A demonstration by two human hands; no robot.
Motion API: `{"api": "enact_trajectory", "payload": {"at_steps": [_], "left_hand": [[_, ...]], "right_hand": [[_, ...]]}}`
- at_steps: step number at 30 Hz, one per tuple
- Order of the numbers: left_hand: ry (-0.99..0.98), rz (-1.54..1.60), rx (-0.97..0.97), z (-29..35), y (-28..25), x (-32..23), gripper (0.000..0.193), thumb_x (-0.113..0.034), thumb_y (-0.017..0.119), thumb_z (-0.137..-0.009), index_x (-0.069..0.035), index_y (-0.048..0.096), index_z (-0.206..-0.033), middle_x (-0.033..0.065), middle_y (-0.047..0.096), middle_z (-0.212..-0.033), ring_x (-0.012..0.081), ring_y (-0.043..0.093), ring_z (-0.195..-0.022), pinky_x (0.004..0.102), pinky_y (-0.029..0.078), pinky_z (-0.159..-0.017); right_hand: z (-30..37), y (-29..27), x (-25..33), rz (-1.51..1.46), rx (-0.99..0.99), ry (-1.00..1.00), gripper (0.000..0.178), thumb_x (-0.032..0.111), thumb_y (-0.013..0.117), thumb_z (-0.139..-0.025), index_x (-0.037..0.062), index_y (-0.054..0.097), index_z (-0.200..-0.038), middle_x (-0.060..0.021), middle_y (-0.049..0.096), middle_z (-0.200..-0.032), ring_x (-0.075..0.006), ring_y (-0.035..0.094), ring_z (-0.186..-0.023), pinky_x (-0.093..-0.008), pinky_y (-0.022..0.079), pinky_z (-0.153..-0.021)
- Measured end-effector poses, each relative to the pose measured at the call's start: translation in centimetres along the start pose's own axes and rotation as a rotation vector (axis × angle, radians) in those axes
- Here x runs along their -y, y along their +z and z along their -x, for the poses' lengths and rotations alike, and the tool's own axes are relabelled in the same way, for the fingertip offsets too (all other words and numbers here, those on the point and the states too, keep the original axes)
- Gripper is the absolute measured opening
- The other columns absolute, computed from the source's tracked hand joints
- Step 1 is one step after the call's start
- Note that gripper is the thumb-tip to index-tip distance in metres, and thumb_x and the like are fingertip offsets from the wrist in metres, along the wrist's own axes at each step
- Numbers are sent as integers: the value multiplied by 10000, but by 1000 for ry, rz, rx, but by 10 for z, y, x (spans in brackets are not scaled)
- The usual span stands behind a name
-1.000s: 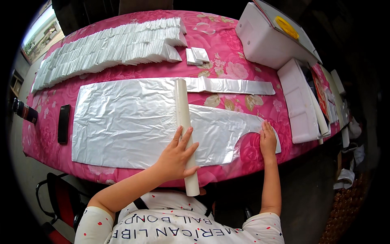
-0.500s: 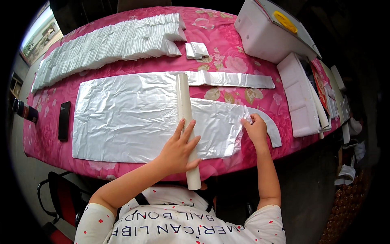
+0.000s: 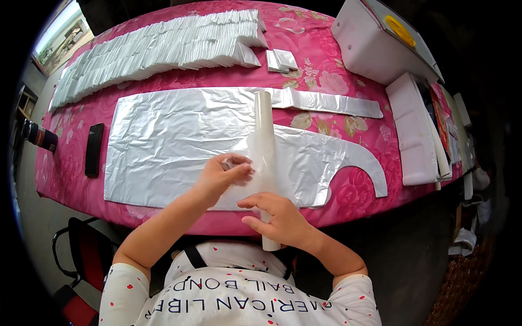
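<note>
A flat silvery-white plastic bag (image 3: 168, 141) with two strap-like handles lies across the table. A pale tube (image 3: 263, 117) rests on it, pointing from the far side toward me. My left hand (image 3: 222, 173) is just left of the tube, its fingers curled and pinching a thin, see-through plastic film (image 3: 249, 149). This film is blurred and rises beside the tube. Over the tube's near end is my right hand (image 3: 280, 217), thumb and fingers apart, with nothing visible in it. Part of the tube is hidden beneath that hand.
Long rows of folded silvery packets (image 3: 157, 46) stand at the back left, with a few folded pieces (image 3: 281, 60) beside them. A black phone (image 3: 94, 150) and a dark jar (image 3: 41, 136) lie at the left. White foam boxes (image 3: 375, 46) occupy the right end.
My right hand has left the bag's right-hand edge and come to the tube's near end. My left hand has lifted off the tube and moved left, now pinching film.
</note>
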State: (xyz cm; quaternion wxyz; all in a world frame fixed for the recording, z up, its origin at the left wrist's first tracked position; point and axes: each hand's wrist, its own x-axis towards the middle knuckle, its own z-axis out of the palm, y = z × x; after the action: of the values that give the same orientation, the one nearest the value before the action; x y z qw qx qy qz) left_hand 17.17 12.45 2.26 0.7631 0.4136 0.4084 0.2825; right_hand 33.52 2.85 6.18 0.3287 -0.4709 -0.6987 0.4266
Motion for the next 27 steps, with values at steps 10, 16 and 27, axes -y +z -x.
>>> {"api": "enact_trajectory", "payload": {"at_steps": [10, 16, 27], "left_hand": [[450, -1252, -595, 35, -176, -44, 304, -15, 602, -767, -4, 573, -1070, 127, 626, -982, 233, 624, -814, 324, 492, -731], [821, -1307, -735, 70, -112, -93, 274, 59, 507, -805, -18, 611, -1045, 126, 631, -1061, 253, 602, -997, 320, 450, -873], [750, -1076, -84, 1, 6, 36, 509, -92, 502, -848, 71, 354, -1307, 224, 361, -1366, 377, 320, -1284, 429, 270, -1067]], "right_hand": [[45, 13, -13, 396, -219, -69, 260, 94, 700, -717, 41, 612, -956, -99, 630, -917, -276, 598, -823, -352, 487, -704], [55, 23, -8, 489, -124, 392, 329, 330, 703, -743, 35, 595, -842, -104, 630, -768, -259, 613, -706, -347, 484, -600], [51, 32, -9, 151, 85, 752, 419, 370, 637, -775, -23, 632, -920, -162, 647, -718, -272, 645, -657, -329, 503, -636]]}}
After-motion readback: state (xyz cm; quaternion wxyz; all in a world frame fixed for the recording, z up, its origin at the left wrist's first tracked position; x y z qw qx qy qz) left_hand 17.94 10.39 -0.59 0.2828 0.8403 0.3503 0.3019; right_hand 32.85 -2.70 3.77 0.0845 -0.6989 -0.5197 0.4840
